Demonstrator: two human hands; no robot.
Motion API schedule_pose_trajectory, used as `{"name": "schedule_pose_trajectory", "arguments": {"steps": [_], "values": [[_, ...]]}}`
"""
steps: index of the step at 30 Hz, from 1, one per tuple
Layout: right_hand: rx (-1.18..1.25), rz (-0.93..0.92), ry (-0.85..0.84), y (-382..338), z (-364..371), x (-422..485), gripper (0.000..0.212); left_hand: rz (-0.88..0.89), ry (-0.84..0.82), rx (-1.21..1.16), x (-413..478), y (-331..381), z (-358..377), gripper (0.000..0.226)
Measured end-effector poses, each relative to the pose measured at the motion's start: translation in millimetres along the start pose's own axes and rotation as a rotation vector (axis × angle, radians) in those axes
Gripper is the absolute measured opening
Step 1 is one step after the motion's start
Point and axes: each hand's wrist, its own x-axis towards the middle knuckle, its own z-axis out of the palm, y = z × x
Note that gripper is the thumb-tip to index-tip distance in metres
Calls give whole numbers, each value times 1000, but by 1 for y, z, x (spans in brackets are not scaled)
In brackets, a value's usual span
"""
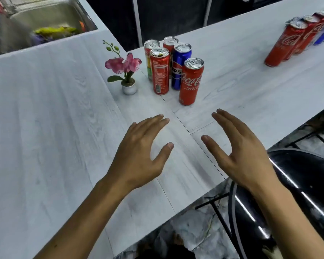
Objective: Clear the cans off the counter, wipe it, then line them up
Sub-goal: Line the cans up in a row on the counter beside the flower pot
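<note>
Here, two bare hands hover over a pale wood-grain surface [51,113], both empty with fingers spread and nothing gripped. The left hand [138,152] is palm down; the right hand [239,152] is turned more on edge, thumb toward the left hand, out near the surface's near edge. Both point toward a cluster of five slim cans standing upright, long axes vertical and pull-tab tops up, close to where the surface turns an inner corner. Nearest the hands stands a red Coca-Cola can [191,82], its logo facing the camera. Just behind it is a blue Pepsi can [180,67], and beside that a red can [159,71] showing its printed back panel. Behind these stand a can with green and yellow bands [150,53], mostly hidden, and another red can [170,43]. The five are packed close; whether they touch cannot be told. Just left of the cluster sits a small white pot of pink artificial orchids [126,71]. Well apart, near the far right corner of the surface, a second row of cans [303,34] stands in line, red ones nearer and a blue one behind, appearing tilted by the wide lens. A steel sink [22,21] holding something yellow-green is set in at the far left.
</note>
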Motion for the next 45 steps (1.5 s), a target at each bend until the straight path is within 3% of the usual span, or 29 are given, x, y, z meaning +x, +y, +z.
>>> {"name": "schedule_pose_trajectory", "arguments": {"steps": [14, 20, 45], "values": [[71, 122, -30, 21, 44, 80, 94, -29, -12, -32, 54, -41, 17, 64], [240, 195, -3, 39, 60, 115, 103, -25, 0, -24, 75, -50, 34, 65], [466, 133, 65, 51, 97, 173, 80, -25, -36, 37, 79, -82, 62, 68]]}}
